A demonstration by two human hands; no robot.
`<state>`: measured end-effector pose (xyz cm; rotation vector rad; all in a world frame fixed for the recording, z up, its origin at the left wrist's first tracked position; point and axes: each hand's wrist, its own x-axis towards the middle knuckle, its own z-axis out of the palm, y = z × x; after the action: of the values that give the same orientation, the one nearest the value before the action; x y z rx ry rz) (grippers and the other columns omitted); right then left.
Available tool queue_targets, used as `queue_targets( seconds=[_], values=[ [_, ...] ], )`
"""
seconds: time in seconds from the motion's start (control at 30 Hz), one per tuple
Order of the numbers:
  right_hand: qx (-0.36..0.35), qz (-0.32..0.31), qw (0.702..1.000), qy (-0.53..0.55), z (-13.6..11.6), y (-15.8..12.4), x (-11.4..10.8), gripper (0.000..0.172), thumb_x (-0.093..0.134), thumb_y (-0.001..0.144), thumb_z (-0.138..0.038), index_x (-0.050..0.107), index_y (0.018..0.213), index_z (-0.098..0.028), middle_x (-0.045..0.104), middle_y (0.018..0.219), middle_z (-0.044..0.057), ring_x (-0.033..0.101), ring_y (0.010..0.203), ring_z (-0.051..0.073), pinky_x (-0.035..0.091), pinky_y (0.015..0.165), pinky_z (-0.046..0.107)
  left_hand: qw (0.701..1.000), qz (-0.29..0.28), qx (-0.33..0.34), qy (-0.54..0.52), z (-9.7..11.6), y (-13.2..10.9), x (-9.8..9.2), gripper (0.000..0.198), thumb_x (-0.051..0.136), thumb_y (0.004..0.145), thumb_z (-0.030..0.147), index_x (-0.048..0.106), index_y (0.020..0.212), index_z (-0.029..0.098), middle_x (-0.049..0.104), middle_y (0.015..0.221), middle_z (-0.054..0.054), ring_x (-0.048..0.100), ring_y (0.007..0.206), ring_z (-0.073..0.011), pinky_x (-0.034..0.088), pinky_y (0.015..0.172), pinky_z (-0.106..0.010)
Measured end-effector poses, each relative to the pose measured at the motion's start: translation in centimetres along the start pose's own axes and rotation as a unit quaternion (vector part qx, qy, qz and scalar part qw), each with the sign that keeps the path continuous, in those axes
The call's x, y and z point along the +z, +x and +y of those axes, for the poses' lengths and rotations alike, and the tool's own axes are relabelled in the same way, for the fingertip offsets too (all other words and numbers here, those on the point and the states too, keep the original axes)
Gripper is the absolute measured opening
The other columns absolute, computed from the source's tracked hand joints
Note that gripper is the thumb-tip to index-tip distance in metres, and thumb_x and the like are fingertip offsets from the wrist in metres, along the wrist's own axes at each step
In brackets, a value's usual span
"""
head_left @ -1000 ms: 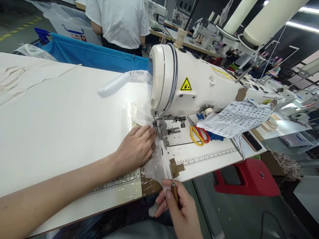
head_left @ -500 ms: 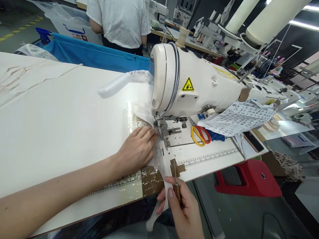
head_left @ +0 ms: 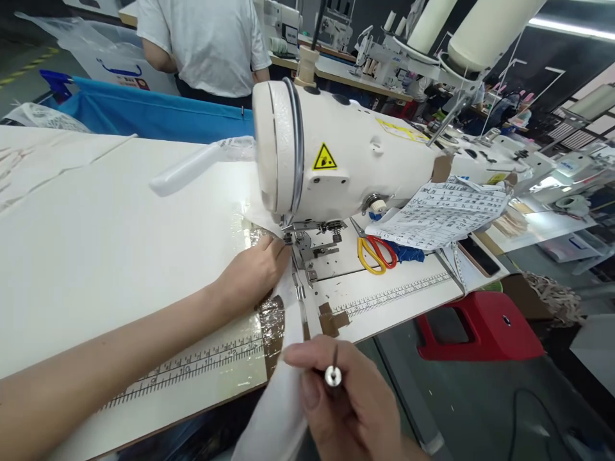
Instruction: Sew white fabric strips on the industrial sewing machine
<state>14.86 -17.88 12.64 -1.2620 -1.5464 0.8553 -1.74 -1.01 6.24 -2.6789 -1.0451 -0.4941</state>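
My left hand point(head_left: 254, 272) presses down with bent, bunched fingers on the white fabric beside the presser foot of the sewing machine point(head_left: 336, 160). Thin white fabric point(head_left: 276, 410) runs from there off the front edge of the table. My right hand point(head_left: 355, 403) is closed around an awl point(head_left: 333, 376), whose metal ferrule points toward the camera; most of its handle is hidden in the palm. The thumb and index finger of that hand are at the fabric's edge. A finished-looking white fabric end point(head_left: 187, 169) lies behind the machine head.
Scissors point(head_left: 375, 253) with yellow and red handles lie right of the needle area, near a handwritten paper sheet point(head_left: 442, 211). A red stool point(head_left: 480, 326) stands right of the table. Behind, a blue cloth bin point(head_left: 158, 109) and a person in a white shirt point(head_left: 206, 45).
My right hand has come up closer to the camera, lifting and spreading the fabric, and the awl has tipped toward me. My left hand stays by the presser foot. The whole view has shifted slightly.
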Motion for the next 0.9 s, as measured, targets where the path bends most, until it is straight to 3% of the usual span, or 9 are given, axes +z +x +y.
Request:
queue_targets(
  seconds=[0.13, 0.2, 0.3, 0.37, 0.53, 0.9],
  values=[
    [-0.027, -0.064, 0.997, 0.035, 0.1, 1.1, 0.4, 0.024, 0.056, 0.102, -0.024, 0.063, 0.123, -0.033, 0.071, 0.094, 0.000, 0.050, 0.048, 0.007, 0.041, 0.045, 0.017, 1.000, -0.008, 0.020, 0.015, -1.0, 1.0, 0.1, 0.031, 0.036, 0.095, -0.001, 0.065, 0.087, 0.007, 0.059, 0.080, -0.011, 0.054, 0.070, -0.0214, 0.052, 0.055, -0.029],
    [-0.056, -0.080, 0.995, -0.006, 1.2, 1.1, 0.3, 0.025, 0.053, 0.104, -0.030, 0.060, 0.128, -0.034, 0.070, 0.093, 0.000, 0.060, 0.058, 0.011, 0.046, 0.050, 0.018, 1.000, 0.014, 0.001, -0.022, -1.6, 1.0, 0.4, 0.032, 0.036, 0.100, 0.007, 0.066, 0.089, 0.008, 0.063, 0.082, -0.012, 0.058, 0.073, -0.0219, 0.054, 0.057, -0.030],
    [-0.089, -0.097, 0.987, -0.097, 3.7, 1.4, 0.0, 0.029, 0.041, 0.107, -0.028, 0.053, 0.134, -0.027, 0.072, 0.106, 0.005, 0.071, 0.089, 0.019, 0.054, 0.068, 0.024, 0.993, 0.054, -0.038, -0.100, -2.4, 0.5, 0.9, 0.034, 0.038, 0.105, 0.025, 0.067, 0.094, 0.011, 0.068, 0.093, -0.012, 0.065, 0.081, -0.0231, 0.058, 0.064, -0.034],
    [-0.066, -0.089, 0.984, -0.136, 5.3, 2.1, -0.2, 0.030, 0.036, 0.107, -0.025, 0.051, 0.133, -0.018, 0.072, 0.108, 0.009, 0.071, 0.087, 0.020, 0.052, 0.063, 0.026, 0.984, 0.072, -0.042, -0.156, -2.9, 0.2, 1.3, 0.031, 0.043, 0.104, 0.030, 0.067, 0.094, 0.014, 0.069, 0.098, -0.011, 0.067, 0.086, -0.0230, 0.059, 0.068, -0.035],
    [-0.044, 0.008, 0.969, -0.243, 7.7, 4.5, 0.0, 0.031, 0.033, 0.105, -0.021, 0.052, 0.126, -0.009, 0.070, 0.086, 0.008, 0.064, 0.062, 0.019, 0.041, 0.051, 0.028, 0.962, 0.097, -0.028, -0.255, -3.6, 0.1, 1.6, 0.023, 0.051, 0.101, 0.035, 0.066, 0.094, 0.018, 0.070, 0.098, -0.007, 0.068, 0.091, -0.0207, 0.058, 0.074, -0.032],
    [-0.109, 0.011, 0.941, -0.321, 9.1, 6.7, 2.1, 0.032, 0.040, 0.101, -0.012, 0.058, 0.126, -0.009, 0.074, 0.096, 0.009, 0.071, 0.076, 0.020, 0.043, 0.053, 0.028, 0.958, 0.066, -0.039, -0.278, -4.2, 0.2, 1.4, 0.018, 0.052, 0.100, 0.033, 0.065, 0.096, 0.021, 0.072, 0.098, -0.006, 0.068, 0.085, -0.0202, 0.056, 0.070, -0.032]
  ],
)
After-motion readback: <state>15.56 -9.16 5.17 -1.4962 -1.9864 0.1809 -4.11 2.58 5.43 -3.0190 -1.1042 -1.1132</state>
